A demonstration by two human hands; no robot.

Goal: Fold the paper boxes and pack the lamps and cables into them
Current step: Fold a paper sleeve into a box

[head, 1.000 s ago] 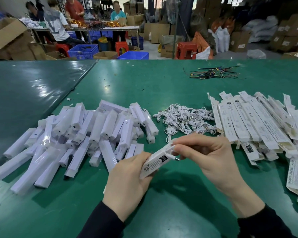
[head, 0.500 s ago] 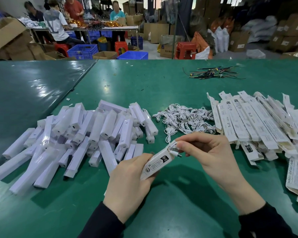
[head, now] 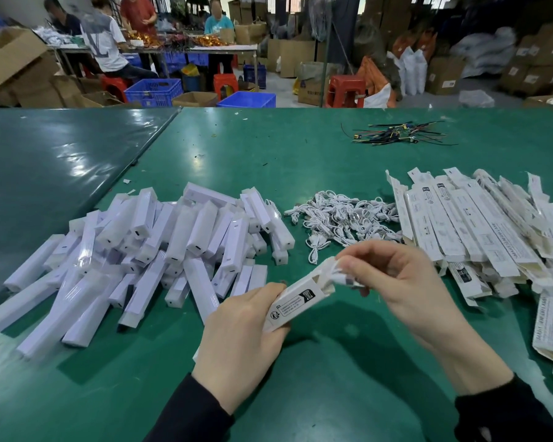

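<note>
The left hand has its grip tight around the low end of a white box, held up over the green bench. The right hand pinches a white cable at the box's open top end.

A packing workshop inside a warehouse: a long green worktable carries heaps of white lamps, coiled cables and flat paper boxes, while workers sit at a second table among stacked cardboard cartons, blue plastic crates and red stools.
</note>
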